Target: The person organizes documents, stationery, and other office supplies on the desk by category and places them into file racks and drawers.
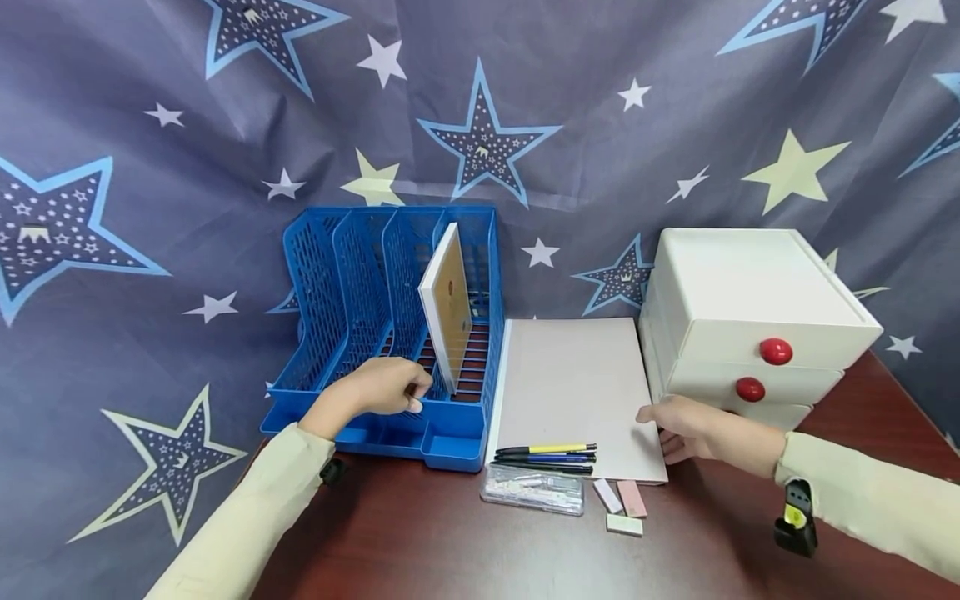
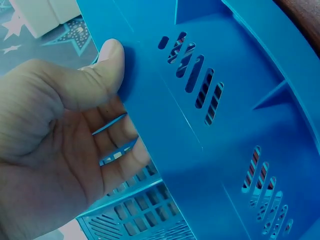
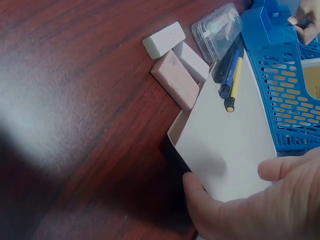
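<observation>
At the front of a blue file rack [image 1: 442,412], my left hand [image 1: 386,385] grips the panel's edge. In the left wrist view its thumb [image 2: 112,57] lies against the outer face of the panel and the fingers bend behind. A brown-covered book [image 1: 452,308] leans in the rack's rightmost compartment. My right hand [image 1: 686,427] holds the right edge of a large white pad [image 1: 573,379], thumb above it and fingers at its side. On the pad's front part lie several pens and pencils [image 3: 232,82]; part of the fingers' contact is hidden.
A white drawer box [image 1: 757,317] with red knobs stands right of the pad. In front lie a clear plastic case [image 1: 532,490] and three erasers [image 1: 624,524]. The dark red table [image 1: 420,550] runs back to a starry curtain [image 1: 570,92].
</observation>
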Demonstrator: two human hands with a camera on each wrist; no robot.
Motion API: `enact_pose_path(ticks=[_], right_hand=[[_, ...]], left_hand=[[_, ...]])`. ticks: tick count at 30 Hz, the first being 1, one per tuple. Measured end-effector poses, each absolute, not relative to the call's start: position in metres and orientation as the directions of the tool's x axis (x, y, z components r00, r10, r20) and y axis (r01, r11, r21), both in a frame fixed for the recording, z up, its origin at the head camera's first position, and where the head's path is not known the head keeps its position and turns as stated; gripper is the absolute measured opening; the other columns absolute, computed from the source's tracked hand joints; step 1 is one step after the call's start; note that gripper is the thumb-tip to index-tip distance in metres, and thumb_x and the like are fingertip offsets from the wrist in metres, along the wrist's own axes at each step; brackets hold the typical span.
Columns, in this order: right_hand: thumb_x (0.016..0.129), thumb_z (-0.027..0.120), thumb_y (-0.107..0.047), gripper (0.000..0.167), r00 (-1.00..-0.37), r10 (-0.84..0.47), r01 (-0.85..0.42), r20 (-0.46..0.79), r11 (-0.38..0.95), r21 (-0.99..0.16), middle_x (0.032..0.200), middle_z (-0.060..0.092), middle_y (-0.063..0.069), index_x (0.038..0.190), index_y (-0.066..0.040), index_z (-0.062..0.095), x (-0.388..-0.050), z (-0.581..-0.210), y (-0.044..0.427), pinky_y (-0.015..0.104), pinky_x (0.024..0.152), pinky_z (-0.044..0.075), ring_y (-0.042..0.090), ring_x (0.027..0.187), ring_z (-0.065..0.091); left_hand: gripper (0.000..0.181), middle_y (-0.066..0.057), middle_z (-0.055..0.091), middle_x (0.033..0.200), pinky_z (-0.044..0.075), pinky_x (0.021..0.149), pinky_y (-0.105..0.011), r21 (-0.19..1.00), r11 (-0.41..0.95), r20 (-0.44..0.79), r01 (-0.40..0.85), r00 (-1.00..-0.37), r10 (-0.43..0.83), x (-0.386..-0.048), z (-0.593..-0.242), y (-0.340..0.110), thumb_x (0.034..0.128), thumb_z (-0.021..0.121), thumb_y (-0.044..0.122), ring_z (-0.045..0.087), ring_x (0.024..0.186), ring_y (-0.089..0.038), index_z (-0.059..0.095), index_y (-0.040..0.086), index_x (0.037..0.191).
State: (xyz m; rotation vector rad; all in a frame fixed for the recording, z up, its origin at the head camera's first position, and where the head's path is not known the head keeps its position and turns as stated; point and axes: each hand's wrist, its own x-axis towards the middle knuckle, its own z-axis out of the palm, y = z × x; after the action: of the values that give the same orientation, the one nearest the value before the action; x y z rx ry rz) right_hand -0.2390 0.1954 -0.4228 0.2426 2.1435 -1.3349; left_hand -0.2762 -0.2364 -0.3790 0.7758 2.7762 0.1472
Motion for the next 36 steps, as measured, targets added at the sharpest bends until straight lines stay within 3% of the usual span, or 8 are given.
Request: enact_pose_path(ticks=[9, 16, 27, 36], right_hand=[[0.1, 0.044, -0.02, 0.06, -0.799, -0.148, 0.475, -0.582, 0.437, -0.764, 0.123, 0.044, 0.039, 0.141, 0.017, 0.021, -0.238, -0.418, 0.192, 0.059, 0.101, 0.049, 0.042, 0.107, 0.055], [0.1, 0.038, -0.016, 0.057, -0.797, -0.178, 0.465, -0.577, 0.427, -0.775, 0.127, 0.04, 0.045, 0.138, 0.023, 0.022, -0.237, -0.415, 0.191, 0.062, 0.107, 0.043, 0.05, 0.118, 0.052], [0.099, 0.036, -0.007, 0.04, -0.843, -0.193, 0.411, -0.503, 0.372, -0.832, 0.114, 0.058, 0.026, 0.128, 0.021, 0.034, -0.23, -0.406, 0.185, 0.053, 0.098, 0.052, 0.026, 0.101, 0.064], [0.099, 0.035, -0.005, 0.044, -0.869, -0.195, 0.371, -0.455, 0.353, -0.859, 0.124, 0.053, 0.028, 0.132, 0.024, 0.033, -0.227, -0.392, 0.177, 0.049, 0.099, 0.053, 0.022, 0.106, 0.062]], left_hand=[[0.04, 0.006, 0.037, 0.065, 0.038, 0.065, -0.03, 0.157, 0.852, -0.203, 0.499, -0.828, 0.522, -0.276, -0.379, -0.237, 0.0898, 0.077, 0.016, 0.039, 0.061, -0.011, 0.046, 0.021, 0.065], [0.04, 0.006, 0.037, 0.067, 0.038, 0.065, -0.029, 0.16, 0.853, -0.176, 0.497, -0.836, 0.52, -0.273, -0.378, -0.237, 0.0916, 0.075, 0.014, 0.037, 0.061, -0.011, 0.045, 0.021, 0.066], [0.041, 0.006, 0.036, 0.067, 0.037, 0.062, -0.028, 0.172, 0.851, -0.155, 0.496, -0.84, 0.52, -0.27, -0.381, -0.238, 0.091, 0.075, 0.014, 0.037, 0.061, -0.011, 0.044, 0.021, 0.065], [0.042, 0.006, 0.036, 0.067, 0.035, 0.061, -0.028, 0.176, 0.851, -0.15, 0.495, -0.841, 0.52, -0.269, -0.38, -0.237, 0.0909, 0.075, 0.013, 0.036, 0.06, -0.011, 0.043, 0.021, 0.065]])
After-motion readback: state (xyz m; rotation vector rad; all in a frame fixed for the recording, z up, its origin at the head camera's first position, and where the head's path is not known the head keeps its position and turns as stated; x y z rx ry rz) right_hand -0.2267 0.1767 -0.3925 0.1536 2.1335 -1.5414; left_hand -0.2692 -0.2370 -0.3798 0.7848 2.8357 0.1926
